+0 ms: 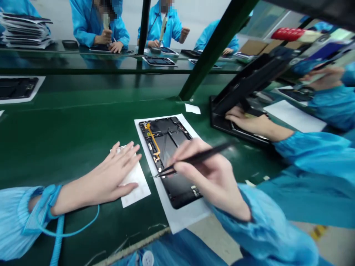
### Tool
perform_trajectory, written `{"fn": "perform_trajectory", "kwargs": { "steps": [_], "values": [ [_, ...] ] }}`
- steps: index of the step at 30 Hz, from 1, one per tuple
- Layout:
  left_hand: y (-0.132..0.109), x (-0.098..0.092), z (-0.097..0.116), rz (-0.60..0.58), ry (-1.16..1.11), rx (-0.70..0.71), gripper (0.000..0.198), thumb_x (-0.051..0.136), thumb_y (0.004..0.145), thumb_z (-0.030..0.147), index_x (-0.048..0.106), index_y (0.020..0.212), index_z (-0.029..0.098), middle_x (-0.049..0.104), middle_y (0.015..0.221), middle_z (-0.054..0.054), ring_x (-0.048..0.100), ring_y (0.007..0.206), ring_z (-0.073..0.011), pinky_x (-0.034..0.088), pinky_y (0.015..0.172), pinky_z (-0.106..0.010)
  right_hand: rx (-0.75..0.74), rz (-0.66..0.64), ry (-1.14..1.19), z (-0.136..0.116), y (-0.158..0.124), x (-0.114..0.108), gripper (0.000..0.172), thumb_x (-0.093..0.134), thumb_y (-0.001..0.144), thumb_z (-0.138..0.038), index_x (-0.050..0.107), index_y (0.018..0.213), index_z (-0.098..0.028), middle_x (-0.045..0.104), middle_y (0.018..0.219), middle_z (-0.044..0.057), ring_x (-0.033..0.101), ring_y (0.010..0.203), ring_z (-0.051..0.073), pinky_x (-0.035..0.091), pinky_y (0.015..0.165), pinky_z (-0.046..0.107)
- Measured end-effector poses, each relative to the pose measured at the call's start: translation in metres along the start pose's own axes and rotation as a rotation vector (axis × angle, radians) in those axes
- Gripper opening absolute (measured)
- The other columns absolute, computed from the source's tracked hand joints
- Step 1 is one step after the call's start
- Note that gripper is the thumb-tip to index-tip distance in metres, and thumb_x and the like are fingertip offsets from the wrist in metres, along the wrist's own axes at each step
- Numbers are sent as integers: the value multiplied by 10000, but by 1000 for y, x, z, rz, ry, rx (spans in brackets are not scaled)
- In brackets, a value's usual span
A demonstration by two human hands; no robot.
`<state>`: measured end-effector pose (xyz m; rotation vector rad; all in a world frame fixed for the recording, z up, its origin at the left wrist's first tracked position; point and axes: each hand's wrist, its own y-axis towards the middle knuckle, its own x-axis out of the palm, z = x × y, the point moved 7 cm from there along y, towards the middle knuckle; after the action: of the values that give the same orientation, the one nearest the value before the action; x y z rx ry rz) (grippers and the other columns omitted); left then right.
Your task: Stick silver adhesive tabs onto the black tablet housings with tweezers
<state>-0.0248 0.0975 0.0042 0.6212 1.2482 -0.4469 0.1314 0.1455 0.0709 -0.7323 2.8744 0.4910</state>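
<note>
An opened tablet housing (183,192), black inside with an orange flex cable (153,138) along its left side, lies on a white paper sheet (177,220). My right hand (208,171) is closed on black tweezers (199,157) above the housing. Their tips point left and reach the housing's left edge; whether they touch it or hold anything is too fine to make out. To the left, my left hand (116,177) rests with fingers stretched out on a small white sheet (135,188). A blue wrist strap (41,210) with a coiled cord is around the left wrist.
A black press-like stand (238,88) is at right, with a co-worker's hand (249,123) in it. A green post (216,51) rises behind the housing. Another tablet housing (18,88) lies far left. Several co-workers in blue sit across the bench (83,122).
</note>
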Motion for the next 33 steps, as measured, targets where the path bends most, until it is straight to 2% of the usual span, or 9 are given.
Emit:
{"fn": "perform_trajectory", "kwargs": {
  "steps": [3, 5, 8, 13, 18, 23, 33],
  "values": [
    [3, -12, 39, 66, -106, 280, 346, 421, 964, 206, 505, 1280, 91, 521, 1375, -171, 391, 1353, -306, 335, 1123, -507, -1, 243, -34, 10, -46, -25, 185, 706, 860, -323, 605, 757, -207, 637, 742, 24, 669, 672, 187, 571, 596, 290],
    [7, -14, 62, 54, -158, 389, 278, 412, 957, 171, 570, 1168, 83, 621, 1209, -160, 515, 1204, -279, 430, 1041, -435, 37, 400, -37, 24, -73, -32, 183, 696, 867, -304, 606, 743, -204, 634, 717, 17, 649, 611, 167, 555, 535, 263],
    [17, -8, 81, 4, -188, 430, 256, 411, 962, 195, 602, 1094, 87, 654, 1090, -142, 573, 1034, -260, 487, 928, -402, 77, 601, -97, 37, -102, -30, 175, 701, 862, -288, 623, 729, -204, 623, 679, 7, 597, 538, 138, 512, 468, 231],
    [21, 1, 82, -53, -212, 436, 244, 415, 958, 183, 588, 1104, 91, 641, 1100, -142, 561, 980, -252, 493, 868, -398, 115, 753, -87, 48, -118, -20, 182, 685, 869, -287, 597, 724, -222, 595, 662, 2, 592, 559, 150, 478, 443, 236],
    [20, -1, 75, -99, -251, 404, 257, 404, 949, 152, 553, 1150, 96, 626, 1087, -149, 563, 985, -244, 505, 848, -384, 111, 779, -138, 50, -120, -19, 231, 651, 891, -314, 560, 699, -223, 587, 641, 12, 598, 588, 174, 483, 517, 294],
    [21, -2, 75, -99, -281, 383, 272, 413, 934, 135, 550, 1166, 100, 626, 1079, -148, 566, 998, -239, 519, 846, -365, 157, 733, -139, 50, -118, -19, 232, 651, 888, -296, 556, 688, -227, 587, 632, 1, 579, 556, 161, 465, 507, 290],
    [21, -3, 74, -94, -283, 390, 283, 421, 934, 123, 559, 1176, 75, 632, 1104, -145, 552, 1043, -248, 512, 863, -353, 126, 727, -158, 39, -110, -18, 205, 644, 846, -155, 566, 667, -220, 591, 604, -19, 565, 533, 130, 446, 476, 240]
  ]
}}
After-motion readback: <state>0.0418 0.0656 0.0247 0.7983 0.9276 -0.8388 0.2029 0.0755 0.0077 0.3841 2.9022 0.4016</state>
